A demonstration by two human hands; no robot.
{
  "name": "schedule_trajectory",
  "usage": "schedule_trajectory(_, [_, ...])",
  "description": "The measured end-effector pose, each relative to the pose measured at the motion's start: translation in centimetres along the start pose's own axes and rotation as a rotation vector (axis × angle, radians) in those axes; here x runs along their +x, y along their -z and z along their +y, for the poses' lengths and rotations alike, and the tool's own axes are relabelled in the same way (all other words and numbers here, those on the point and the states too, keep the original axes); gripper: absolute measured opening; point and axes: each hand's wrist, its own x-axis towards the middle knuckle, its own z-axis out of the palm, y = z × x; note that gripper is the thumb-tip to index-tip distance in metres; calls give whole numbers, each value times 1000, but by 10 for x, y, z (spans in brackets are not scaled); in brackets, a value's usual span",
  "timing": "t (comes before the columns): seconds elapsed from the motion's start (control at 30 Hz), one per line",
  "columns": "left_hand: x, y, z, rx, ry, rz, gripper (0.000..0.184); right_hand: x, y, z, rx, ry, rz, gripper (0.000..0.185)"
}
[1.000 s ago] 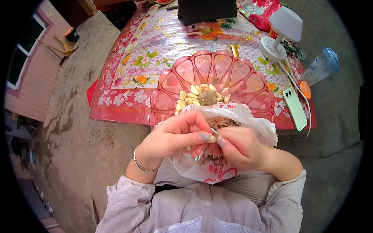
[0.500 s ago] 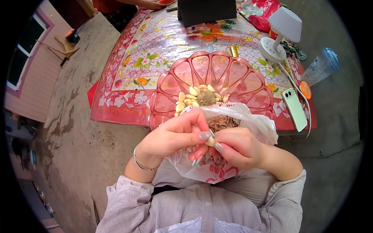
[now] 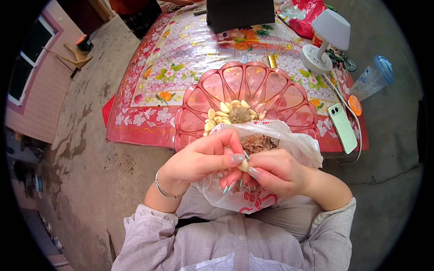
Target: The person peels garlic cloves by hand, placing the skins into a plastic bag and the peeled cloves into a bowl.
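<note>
A pale garlic clove [image 3: 244, 165] is pinched between the fingertips of both hands, above an open white plastic bag [image 3: 296, 135] on my lap. My left hand [image 3: 212, 156] has its thumb and forefinger on the clove's left side. My right hand [image 3: 278, 169] grips it from the right. Papery brown garlic skins [image 3: 260, 143] fill the bag. Beyond it, a pink scalloped tray [image 3: 244, 81] holds several peeled cloves [image 3: 211, 114] around a round brownish lump [image 3: 239, 115]. The bag's rim covers the tray's near side.
A green phone [image 3: 342, 128], a white cable, a white lamp [image 3: 323, 43] and a lidded tumbler [image 3: 375, 77] stand or lie at the right. A black stand [image 3: 239, 16] is at the back of the flowered tablecloth [image 3: 149, 86]. Another person [image 3: 135, 13] is at the far left.
Both hands keep their pinch on the garlic clove, with only slight finger movement. The other person's hand at the far edge has shifted up, mostly out of view.
</note>
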Motion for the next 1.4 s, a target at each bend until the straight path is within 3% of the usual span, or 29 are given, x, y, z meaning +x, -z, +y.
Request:
schedule_trajectory(0.23, [0,-1,2,1,21,18,13,1,1,-4,110,-78,-16,17])
schedule_trajectory(0.43, [-2,0,4,4,36,-8,11,2,0,-1,26,25,9,19])
schedule_trajectory(0.53, [-2,-1,3,20,31,22,11,2,3,-7,17,-78,-40,21])
schedule_trajectory(0.63, [-1,-6,3,-9,29,-15,13,-1,5,-10,123,-210,-47,25])
schedule_trajectory(0.7, [-1,-5,2,-9,17,-32,14,0,5,-14,567,-382,-34,28])
schedule_trajectory(0.83, [-5,-5,-1,57,-30,-45,16,-4,6,-11,762,-481,-43,28])
schedule_trajectory(0.93, [-7,-3,-3,98,-40,-54,16,-1,6,-7,707,-480,-93,27])
schedule_trajectory(1.03, [-6,-8,1,22,-56,-12,16,-3,1,-4,693,-404,18,25])
schedule_trajectory(1.1, [-5,-9,2,5,-51,12,19,-1,-2,2,191,-166,16,22])
schedule_trajectory(1.27, [-3,-5,-5,67,-3,79,23,2,-5,-2,-107,-111,101,17])
schedule_trajectory(1.4, [0,-17,0,188,-12,218,15,3,-6,-1,-264,-76,128,15])
